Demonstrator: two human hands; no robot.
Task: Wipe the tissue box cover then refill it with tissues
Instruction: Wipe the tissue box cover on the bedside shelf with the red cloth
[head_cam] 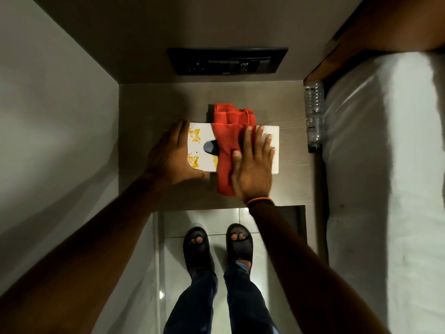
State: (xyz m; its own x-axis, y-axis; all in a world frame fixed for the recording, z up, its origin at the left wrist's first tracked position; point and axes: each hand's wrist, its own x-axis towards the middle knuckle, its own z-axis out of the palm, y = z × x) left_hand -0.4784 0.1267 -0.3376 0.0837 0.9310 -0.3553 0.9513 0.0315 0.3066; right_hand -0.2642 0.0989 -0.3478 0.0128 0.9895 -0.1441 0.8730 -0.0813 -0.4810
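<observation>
A white tissue box cover (274, 150) lies flat on a small wooden bedside table (149, 112). Yellow-orange stains mark its left part, around a dark oval slot (210, 147). A red cloth (227, 131) is draped across the cover's middle, hanging past its near and far edges. My right hand (252, 167) presses flat on the cloth, fingers spread over the cover's right half. My left hand (172, 155) grips the cover's left end, thumb at the near edge. No tissues are visible.
Two clear plastic bottles (314, 112) stand at the table's right edge beside a white bed (385, 165). A black switch panel (227, 60) is on the wall behind. A wall closes the left side. My sandalled feet stand on tiled floor (173, 261) below the table.
</observation>
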